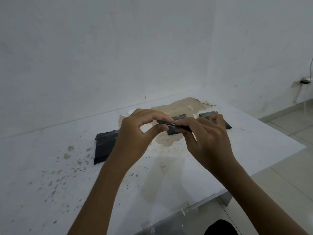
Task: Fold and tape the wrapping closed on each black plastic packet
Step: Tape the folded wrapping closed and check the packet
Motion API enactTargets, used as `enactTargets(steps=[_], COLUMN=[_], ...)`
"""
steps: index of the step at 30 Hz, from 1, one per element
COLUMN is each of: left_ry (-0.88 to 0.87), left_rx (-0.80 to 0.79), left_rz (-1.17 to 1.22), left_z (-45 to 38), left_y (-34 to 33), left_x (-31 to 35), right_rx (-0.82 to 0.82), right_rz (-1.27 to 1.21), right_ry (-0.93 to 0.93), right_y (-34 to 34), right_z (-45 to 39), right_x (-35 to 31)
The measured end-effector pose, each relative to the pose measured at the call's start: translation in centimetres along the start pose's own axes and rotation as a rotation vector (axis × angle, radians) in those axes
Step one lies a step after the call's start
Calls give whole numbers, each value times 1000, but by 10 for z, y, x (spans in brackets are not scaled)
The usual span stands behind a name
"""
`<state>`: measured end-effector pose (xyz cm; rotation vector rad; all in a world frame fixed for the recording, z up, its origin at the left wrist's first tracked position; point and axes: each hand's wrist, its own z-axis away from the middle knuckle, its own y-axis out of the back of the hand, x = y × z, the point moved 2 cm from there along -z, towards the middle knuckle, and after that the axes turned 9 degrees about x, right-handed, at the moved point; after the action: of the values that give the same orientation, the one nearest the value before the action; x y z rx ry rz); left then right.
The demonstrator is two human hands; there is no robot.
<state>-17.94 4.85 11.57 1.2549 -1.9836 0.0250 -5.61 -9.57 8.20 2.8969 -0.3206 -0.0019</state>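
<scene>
I hold a small black plastic packet [176, 126] edge-on above the table, between both hands. My left hand [137, 133] pinches its left end with thumb and fingertips. My right hand [208, 136] grips its right part, fingers laid along the top. A larger black packet [103, 146] lies flat on the table to the left, partly behind my left wrist. Another black packet [179, 118] lies just behind the held one. A further one [220, 118] sits at the right, mostly hidden by my right hand.
The white table [50, 184] has a worn brown patch [183, 106] at the back and scattered chipped spots. A small white round object [130, 111] rests behind my left hand. White walls stand close behind. The table's right edge drops to a tiled floor [288, 167].
</scene>
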Motion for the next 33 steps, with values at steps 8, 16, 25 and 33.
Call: enactTargets(steps=[8,16,25,33], left_ry=[-35,710,775,750], left_rx=[35,144,335,223], left_rz=[-146,39,224,-450], left_z=[-13,9,32,56], left_y=[-1,-29,-72,-96], left_x=[-12,-34,-57,-102], right_rx=[-40,-29,-269,-675], right_rz=[-267,-800,-576,-19], right_ry=[-324,-1405,-1330,-974], right_y=[-3,-17,-43,-70], right_z=[6,29,43,95], right_x=[-1,10,18,29])
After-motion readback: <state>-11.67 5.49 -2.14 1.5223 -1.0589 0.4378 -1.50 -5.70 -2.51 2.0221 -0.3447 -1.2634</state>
